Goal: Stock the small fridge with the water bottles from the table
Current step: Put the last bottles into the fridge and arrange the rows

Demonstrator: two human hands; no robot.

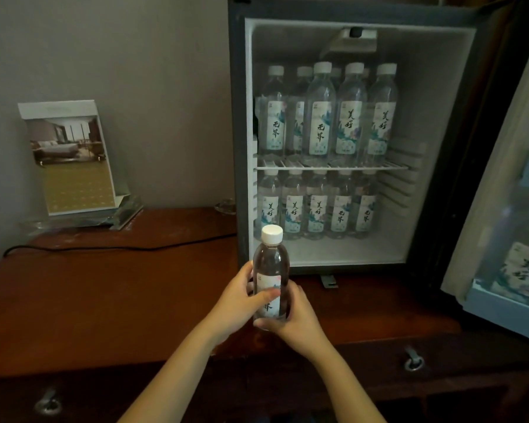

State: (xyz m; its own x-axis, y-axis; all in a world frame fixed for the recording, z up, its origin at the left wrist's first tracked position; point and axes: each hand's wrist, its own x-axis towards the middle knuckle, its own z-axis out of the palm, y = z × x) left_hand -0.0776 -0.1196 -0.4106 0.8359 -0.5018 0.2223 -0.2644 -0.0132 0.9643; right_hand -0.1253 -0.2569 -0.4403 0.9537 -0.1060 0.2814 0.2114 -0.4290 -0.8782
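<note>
A clear water bottle (270,264) with a white cap and a pale label stands upright in front of the small fridge (327,138), just outside its lower left corner. My left hand (239,300) grips the bottle from the left, thumb across the label. From the right and below, my right hand (293,325) holds its base. The fridge is open, and several like bottles stand on its wire shelf (330,168) and on its floor. Its door (507,215) swings out to the right with bottles in the door rack.
The fridge stands on a dark wooden table (110,294) with drawer pulls along its front. A black cable (116,247) runs across the table to the fridge. A framed card in a clear stand (71,160) leans at the back left by the grey wall.
</note>
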